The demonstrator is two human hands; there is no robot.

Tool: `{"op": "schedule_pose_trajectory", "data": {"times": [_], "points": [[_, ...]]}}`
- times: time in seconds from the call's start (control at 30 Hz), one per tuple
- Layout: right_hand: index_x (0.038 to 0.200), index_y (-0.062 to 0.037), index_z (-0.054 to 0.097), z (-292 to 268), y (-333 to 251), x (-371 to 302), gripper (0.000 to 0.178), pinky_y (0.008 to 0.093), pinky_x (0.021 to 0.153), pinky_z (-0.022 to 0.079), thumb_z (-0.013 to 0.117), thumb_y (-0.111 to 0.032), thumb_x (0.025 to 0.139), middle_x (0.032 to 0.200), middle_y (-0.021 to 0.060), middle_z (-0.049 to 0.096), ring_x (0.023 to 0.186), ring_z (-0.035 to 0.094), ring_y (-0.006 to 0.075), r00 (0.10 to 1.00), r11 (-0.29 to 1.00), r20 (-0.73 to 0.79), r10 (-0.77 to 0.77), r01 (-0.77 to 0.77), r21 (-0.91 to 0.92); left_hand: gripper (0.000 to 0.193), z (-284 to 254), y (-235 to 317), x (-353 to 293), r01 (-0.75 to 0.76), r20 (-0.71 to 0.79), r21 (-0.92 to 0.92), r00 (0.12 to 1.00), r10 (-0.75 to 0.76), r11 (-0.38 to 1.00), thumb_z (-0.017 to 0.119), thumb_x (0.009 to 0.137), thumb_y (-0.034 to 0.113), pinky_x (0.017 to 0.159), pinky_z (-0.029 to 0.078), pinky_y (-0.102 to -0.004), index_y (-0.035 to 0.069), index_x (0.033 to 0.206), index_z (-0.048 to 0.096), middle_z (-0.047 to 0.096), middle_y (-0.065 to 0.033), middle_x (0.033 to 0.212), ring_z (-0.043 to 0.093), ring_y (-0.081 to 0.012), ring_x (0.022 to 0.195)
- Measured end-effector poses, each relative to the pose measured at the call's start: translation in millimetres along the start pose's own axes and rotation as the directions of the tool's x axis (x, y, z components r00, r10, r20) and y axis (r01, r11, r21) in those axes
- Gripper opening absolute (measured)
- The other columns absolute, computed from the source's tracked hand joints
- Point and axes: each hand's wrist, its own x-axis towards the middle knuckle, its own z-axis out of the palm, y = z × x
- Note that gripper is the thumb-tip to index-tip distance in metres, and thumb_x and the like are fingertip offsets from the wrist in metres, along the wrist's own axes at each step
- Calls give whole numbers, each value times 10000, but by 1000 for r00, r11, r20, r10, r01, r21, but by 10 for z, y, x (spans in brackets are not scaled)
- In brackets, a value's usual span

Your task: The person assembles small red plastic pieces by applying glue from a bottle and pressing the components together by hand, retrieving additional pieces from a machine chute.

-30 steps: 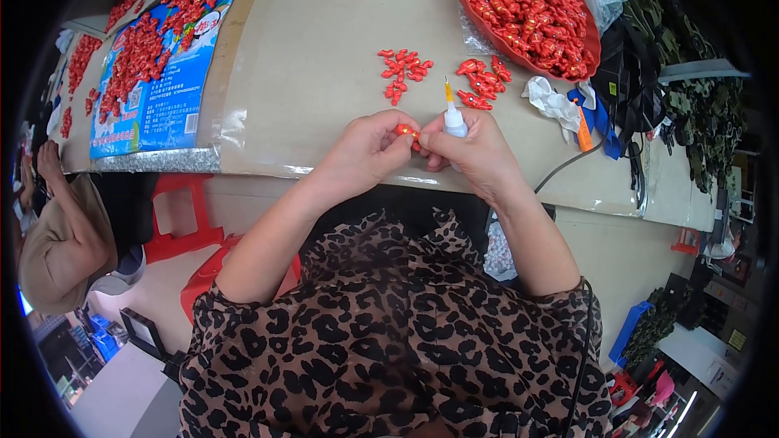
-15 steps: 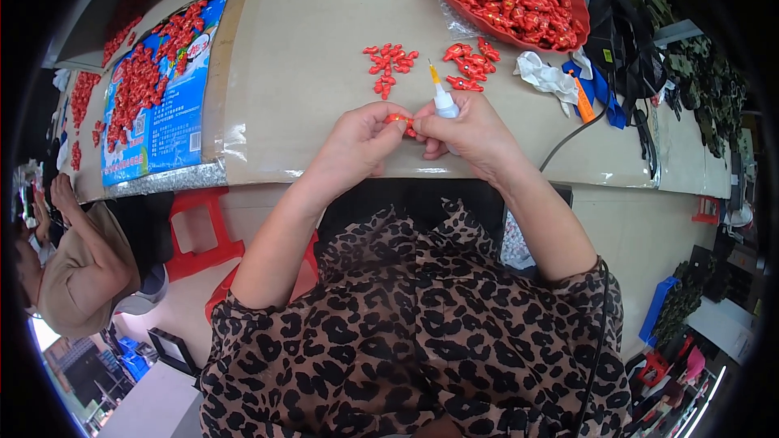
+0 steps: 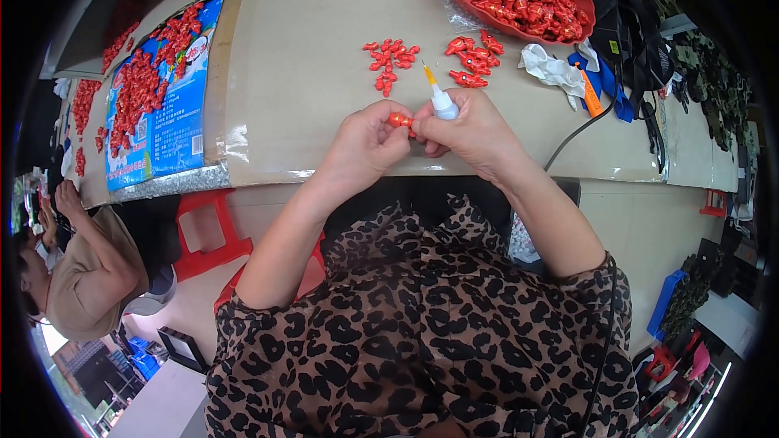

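Close to the table's near edge, my left hand (image 3: 363, 144) pinches a small red figurine (image 3: 399, 119) with gold marks between thumb and fingers. My right hand (image 3: 477, 131) is closed around a white glue bottle (image 3: 443, 104) with a yellow needle tip, which points up and away from me. The right thumb and fingertips also meet the figurine's right side, so part of it is hidden. Beyond my hands lie a loose cluster of small red pieces (image 3: 389, 60) and, to its right, a group of red figurines (image 3: 473, 62).
A red basin (image 3: 519, 0) heaped with red figurines stands at the far right. Beside it are crumpled white tissue (image 3: 553, 73), an orange-handled tool (image 3: 591, 94) and a black cable. More red pieces cover a blue printed sheet (image 3: 174, 126) at left. A co-worker (image 3: 97, 276) sits there.
The figurine has turned a little in my fingers and shows more of its gold-marked side. The bottle's tip leans slightly farther left. The whole view has shifted slightly.
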Motion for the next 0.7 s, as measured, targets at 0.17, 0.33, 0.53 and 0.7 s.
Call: {"op": "schedule_pose_trajectory", "data": {"times": [0.17,0.33,0.53,0.7], "points": [[752,-9,541,-4,19,13,138,212,497,442,606,-115,691,654,39,546,546,528,87,1000,1000,6,-8,8,-3,98,8,-15,4,-19,-15,15,1000,20,1000,469,801,6,542,370,-148,-11,897,483,509,17,751,449,-2,634],[780,-3,567,-34,-2,-10,127,202,498,446,602,-99,704,663,33,552,540,518,75,999,998,35,-19,17,56,163,28,-82,-26,-143,-46,-80,989,140,986,479,795,-21,554,367,-140,0,955,504,496,15,795,449,-5,649],[781,-5,571,-48,-11,-26,120,206,497,452,603,-94,707,676,24,553,536,509,70,998,994,53,-38,32,103,258,52,-177,-31,-337,-121,-4,935,334,941,505,770,-40,579,369,-142,20,1019,529,470,-14,864,455,-25,684],[769,-6,559,-42,-11,-34,106,211,485,449,623,-73,719,664,31,547,527,516,75,998,995,49,-47,42,93,255,0,-166,-43,-326,-89,93,938,334,941,504,765,-33,600,372,-158,32,1008,546,477,-13,809,451,-40,683]]}}
